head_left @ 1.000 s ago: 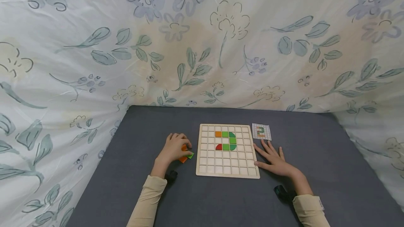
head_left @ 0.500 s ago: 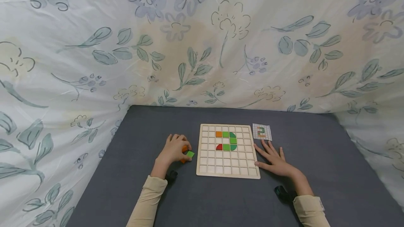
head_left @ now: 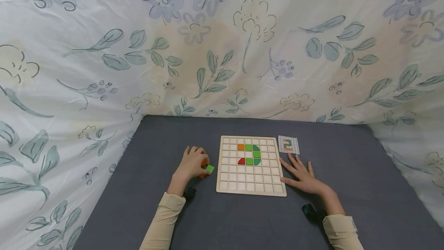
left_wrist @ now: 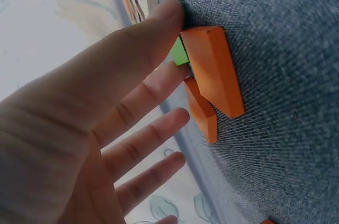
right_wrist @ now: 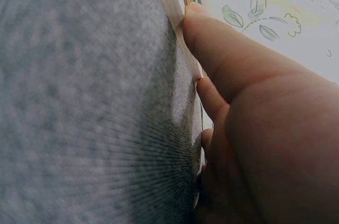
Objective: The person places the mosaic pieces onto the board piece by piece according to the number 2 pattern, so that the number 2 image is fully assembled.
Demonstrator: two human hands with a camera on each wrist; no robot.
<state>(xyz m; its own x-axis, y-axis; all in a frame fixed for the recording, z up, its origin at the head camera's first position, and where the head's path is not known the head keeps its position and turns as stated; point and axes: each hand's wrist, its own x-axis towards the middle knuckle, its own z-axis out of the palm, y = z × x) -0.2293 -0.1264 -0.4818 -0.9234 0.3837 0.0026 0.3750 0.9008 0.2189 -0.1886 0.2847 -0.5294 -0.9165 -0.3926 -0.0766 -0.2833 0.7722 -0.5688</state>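
Observation:
My left hand (head_left: pixel 190 163) is at the board's left side, thumb and index finger pinching a green square tile (head_left: pixel 209 168). In the left wrist view the green tile (left_wrist: pixel 180 52) shows only partly between those fingertips, the other fingers spread. Two orange tiles lie right beside it, a nearer orange tile (left_wrist: pixel 213 70) and a farther orange tile (left_wrist: pixel 201 110). My right hand (head_left: pixel 305 178) lies with spread fingers, thumb and fingertips at the right edge of the wooden grid board (head_left: pixel 234 186). Orange, green and red pieces form a curved shape in the board's upper middle cells.
A small printed pattern card (head_left: pixel 288 146) lies beyond my right fingertips, by the board's upper right corner. Grey cloth (head_left: pixel 243 223) covers the table, and a floral curtain (head_left: pixel 222 49) hangs behind and at both sides. Another orange-red piece (left_wrist: pixel 267 222) peeks in at the left wrist view's bottom edge.
The green tile has turned slightly and shows more of its face at my left fingertips. My right hand stays at the board's edge.

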